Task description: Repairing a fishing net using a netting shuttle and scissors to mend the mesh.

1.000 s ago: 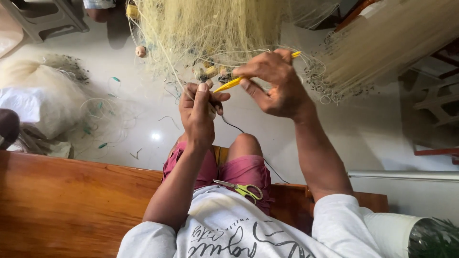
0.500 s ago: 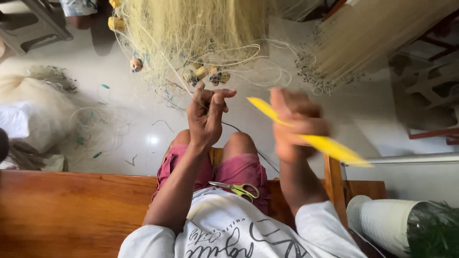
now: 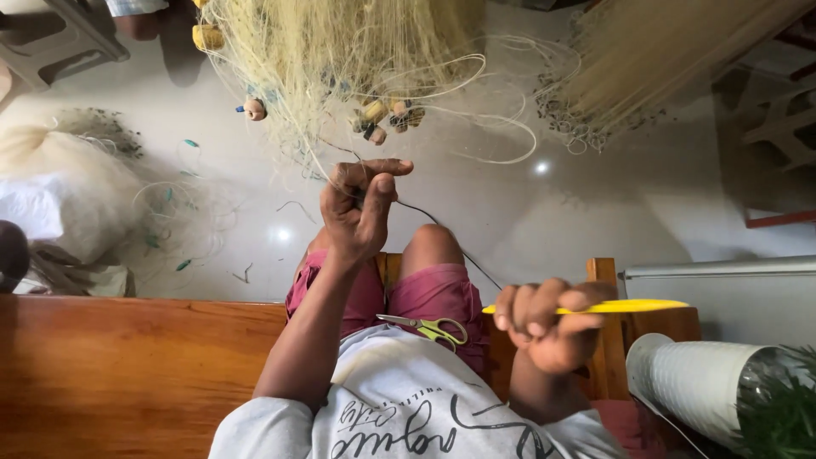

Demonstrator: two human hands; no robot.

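Observation:
A pale yellow fishing net (image 3: 340,51) with small floats (image 3: 387,115) hangs in front of me. My left hand (image 3: 357,204) is raised and pinches a strand of the net and a thin dark line (image 3: 450,242) between thumb and fingers. My right hand (image 3: 548,323) is drawn back to the right, low beside my knee, shut on a flat yellow netting needle (image 3: 629,306). The dark line runs from the left hand down toward the right hand. Scissors with yellow-green handles (image 3: 429,327) lie on my lap.
I sit on a wooden bench (image 3: 127,374). More net hangs at the upper right (image 3: 654,59), and a pale heap of netting (image 3: 59,187) lies on the floor at left. A white pot with a plant (image 3: 714,382) stands at the right. Another person's legs (image 3: 144,21) show at top left.
My right hand has pulled the yellow needle away from the net, down and to the right, drawing the line tight. My left hand stays at the net, still pinching.

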